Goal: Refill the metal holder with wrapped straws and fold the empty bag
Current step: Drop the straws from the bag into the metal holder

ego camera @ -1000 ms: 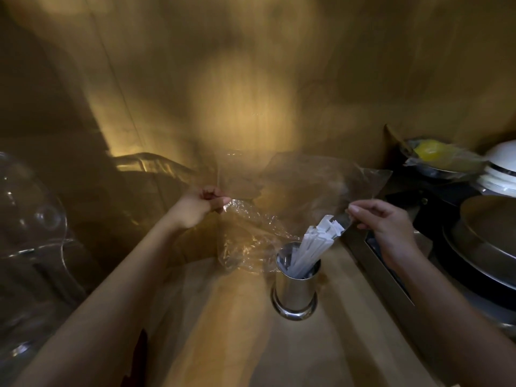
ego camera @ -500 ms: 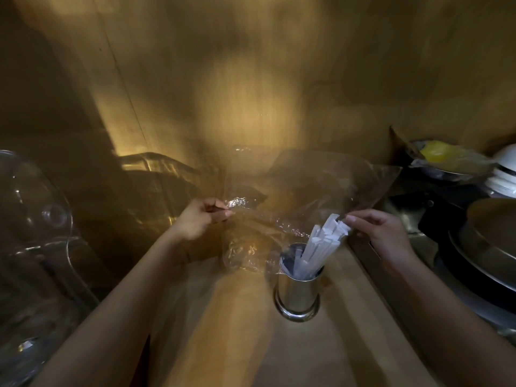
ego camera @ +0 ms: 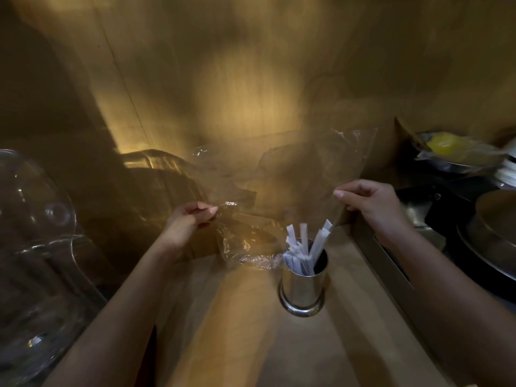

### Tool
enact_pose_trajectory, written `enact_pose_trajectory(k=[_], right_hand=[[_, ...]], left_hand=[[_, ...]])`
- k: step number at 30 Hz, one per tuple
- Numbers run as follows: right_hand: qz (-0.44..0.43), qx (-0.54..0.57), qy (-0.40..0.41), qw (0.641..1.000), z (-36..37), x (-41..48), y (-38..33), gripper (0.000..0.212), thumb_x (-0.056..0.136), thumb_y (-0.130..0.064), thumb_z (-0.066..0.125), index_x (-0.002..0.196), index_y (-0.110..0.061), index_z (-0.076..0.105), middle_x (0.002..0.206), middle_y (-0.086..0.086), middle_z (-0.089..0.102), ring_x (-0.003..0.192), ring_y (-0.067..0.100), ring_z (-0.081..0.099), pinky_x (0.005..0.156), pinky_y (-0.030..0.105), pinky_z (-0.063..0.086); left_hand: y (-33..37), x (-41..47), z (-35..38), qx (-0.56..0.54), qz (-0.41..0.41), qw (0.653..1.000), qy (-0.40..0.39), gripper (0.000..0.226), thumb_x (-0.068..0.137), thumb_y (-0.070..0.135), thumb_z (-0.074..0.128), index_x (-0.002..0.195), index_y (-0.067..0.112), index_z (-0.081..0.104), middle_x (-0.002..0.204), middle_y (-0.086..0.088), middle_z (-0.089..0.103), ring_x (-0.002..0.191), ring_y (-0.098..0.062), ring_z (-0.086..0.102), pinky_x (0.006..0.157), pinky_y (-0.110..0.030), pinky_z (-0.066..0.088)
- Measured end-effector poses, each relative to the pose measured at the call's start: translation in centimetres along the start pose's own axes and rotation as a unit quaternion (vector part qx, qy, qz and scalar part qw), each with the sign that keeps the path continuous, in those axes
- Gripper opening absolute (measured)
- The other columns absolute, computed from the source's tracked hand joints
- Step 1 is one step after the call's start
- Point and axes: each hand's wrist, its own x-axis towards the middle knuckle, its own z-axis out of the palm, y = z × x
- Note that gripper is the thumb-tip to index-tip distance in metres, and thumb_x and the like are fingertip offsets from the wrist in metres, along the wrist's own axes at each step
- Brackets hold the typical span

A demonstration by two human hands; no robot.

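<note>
A shiny metal holder (ego camera: 303, 286) stands upright on the wooden counter (ego camera: 251, 344), with several white wrapped straws (ego camera: 304, 247) fanned out of its top. Behind and above it hangs a clear empty plastic bag (ego camera: 293, 174), stretched wide between both hands. My left hand (ego camera: 190, 222) pinches the bag's left edge, left of the holder. My right hand (ego camera: 371, 202) pinches its right edge, above and to the right of the holder. The bag's crinkled lower part (ego camera: 248, 247) droops to the counter beside the holder.
A large clear glass dome (ego camera: 33, 261) fills the left side. To the right are a steel-edged unit (ego camera: 388, 263), round metal pans (ego camera: 491, 238) and a wrapped bowl holding something yellow (ego camera: 449, 146). A wooden wall (ego camera: 251, 79) closes the back.
Both hands have moved apart and the right one has risen, pulling the bag flatter and wider. The straws in the holder have spread out from a leaning bundle.
</note>
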Motion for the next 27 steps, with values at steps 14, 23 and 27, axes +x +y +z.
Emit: enact_pose_trajectory(k=[14, 23, 27], right_hand=[[0.018, 0.003, 0.012, 1.000, -0.2, -0.8, 0.3, 0.008, 0.080, -0.011, 0.065, 0.081, -0.019, 0.069, 0.084, -0.003, 0.067, 0.072, -0.007, 0.061, 0.062, 0.011, 0.048], [-0.005, 0.012, 0.044, 0.999, -0.4, -0.5, -1.6, 0.015, 0.082, -0.006, 0.063, 0.094, 0.002, 0.066, 0.081, 0.005, 0.063, 0.073, 0.008, 0.057, 0.064, 0.018, 0.047], [-0.020, 0.026, 0.069, 0.997, -0.5, -1.0, -2.1, 0.013, 0.081, -0.004, 0.063, 0.092, 0.002, 0.065, 0.078, 0.005, 0.062, 0.069, 0.003, 0.058, 0.064, 0.016, 0.047]], left_hand=[[1.1, -0.1, 1.3, -0.100, 0.049, 0.992, 0.058, 0.020, 0.086, 0.008, 0.059, 0.070, 0.019, 0.063, 0.075, -0.002, 0.069, 0.075, -0.011, 0.066, 0.065, -0.020, 0.056], [1.6, -0.4, 2.4, -0.075, 0.024, 0.996, 0.037, 0.014, 0.084, 0.011, 0.063, 0.073, 0.019, 0.063, 0.062, 0.007, 0.072, 0.075, -0.016, 0.064, 0.070, -0.028, 0.048], [2.5, -1.1, 2.4, -0.096, 0.065, 0.992, 0.054, 0.018, 0.084, 0.007, 0.062, 0.071, 0.020, 0.063, 0.065, 0.006, 0.070, 0.073, -0.012, 0.065, 0.067, -0.022, 0.051]])
